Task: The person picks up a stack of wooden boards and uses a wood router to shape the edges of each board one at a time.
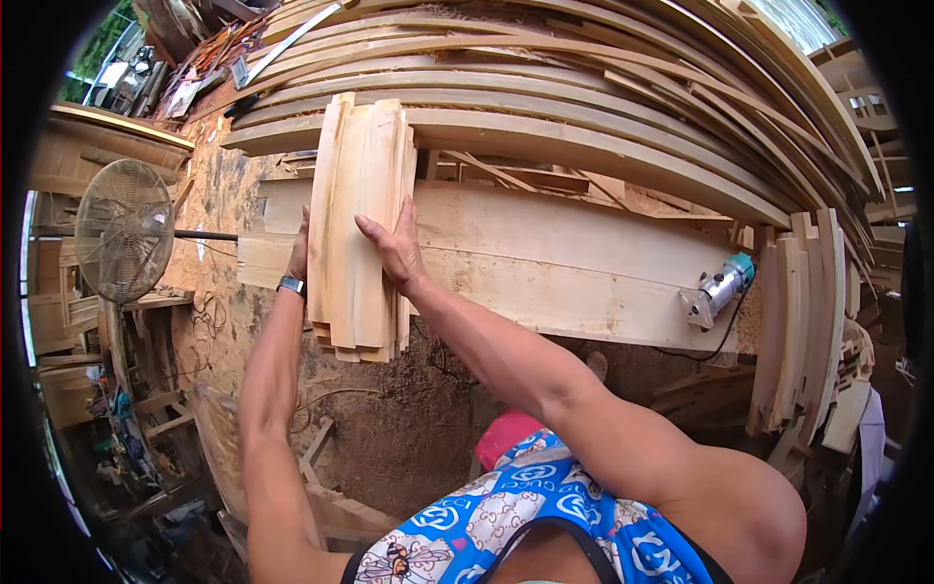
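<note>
A stack of short, pale wooden boards (362, 219) lies across a long plank bench, its ends stepped unevenly and overhanging the front edge. My left hand (300, 251) presses along the stack's left side, its fingers mostly hidden by the boards; a watch is on that wrist. Against the right side rests my right hand (394, 245), with its thumb over the top boards and its fingers stretched along the edge. The stack is held between both hands.
A teal-topped trim router (720, 289) lies on the bench plank (555, 263) at right, its cord trailing down. Long timber strips (545, 127) are piled behind. More short boards (803, 311) stand far right. A round fan (125, 231) is at left.
</note>
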The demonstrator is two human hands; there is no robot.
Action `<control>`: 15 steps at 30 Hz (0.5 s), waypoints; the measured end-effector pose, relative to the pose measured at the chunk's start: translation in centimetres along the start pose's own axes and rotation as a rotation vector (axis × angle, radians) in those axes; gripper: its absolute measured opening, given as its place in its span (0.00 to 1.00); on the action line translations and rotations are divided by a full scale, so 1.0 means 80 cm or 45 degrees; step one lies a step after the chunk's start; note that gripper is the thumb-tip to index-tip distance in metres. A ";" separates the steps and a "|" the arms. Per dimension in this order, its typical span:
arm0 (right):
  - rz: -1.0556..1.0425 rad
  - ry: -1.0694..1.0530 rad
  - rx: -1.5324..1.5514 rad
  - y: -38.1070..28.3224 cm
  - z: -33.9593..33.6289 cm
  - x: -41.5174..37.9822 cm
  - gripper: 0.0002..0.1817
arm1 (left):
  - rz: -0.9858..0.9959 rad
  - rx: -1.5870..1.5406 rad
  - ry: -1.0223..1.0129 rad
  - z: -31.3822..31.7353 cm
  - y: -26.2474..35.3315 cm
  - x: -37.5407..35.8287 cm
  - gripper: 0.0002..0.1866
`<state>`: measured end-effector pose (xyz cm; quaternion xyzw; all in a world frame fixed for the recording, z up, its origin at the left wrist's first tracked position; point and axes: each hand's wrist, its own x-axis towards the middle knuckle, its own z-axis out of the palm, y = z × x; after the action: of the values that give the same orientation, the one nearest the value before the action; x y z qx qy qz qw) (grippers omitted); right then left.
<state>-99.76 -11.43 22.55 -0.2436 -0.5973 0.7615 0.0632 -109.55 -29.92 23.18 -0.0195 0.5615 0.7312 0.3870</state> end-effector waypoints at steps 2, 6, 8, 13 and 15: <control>-0.009 -0.022 0.018 -0.003 -0.018 -0.006 0.70 | 0.012 -0.017 -0.001 0.018 -0.010 -0.008 0.50; 0.028 -0.089 0.022 -0.007 -0.052 -0.013 0.69 | 0.028 -0.148 0.046 0.072 -0.030 -0.027 0.48; 0.032 -0.140 0.062 0.001 -0.074 -0.016 0.68 | 0.081 -0.272 -0.095 0.093 -0.046 -0.030 0.47; 0.225 -0.339 0.457 -0.017 -0.160 -0.055 0.60 | 0.068 -0.391 -0.101 0.162 -0.102 -0.040 0.46; 0.220 -0.354 0.463 -0.043 -0.199 -0.075 0.57 | 0.046 -0.480 -0.160 0.198 -0.125 -0.038 0.45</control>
<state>-88.06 1.22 24.90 -0.1712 -0.4304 0.8853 -0.0420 -95.10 -17.66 22.34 -0.0358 0.3897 0.8300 0.3975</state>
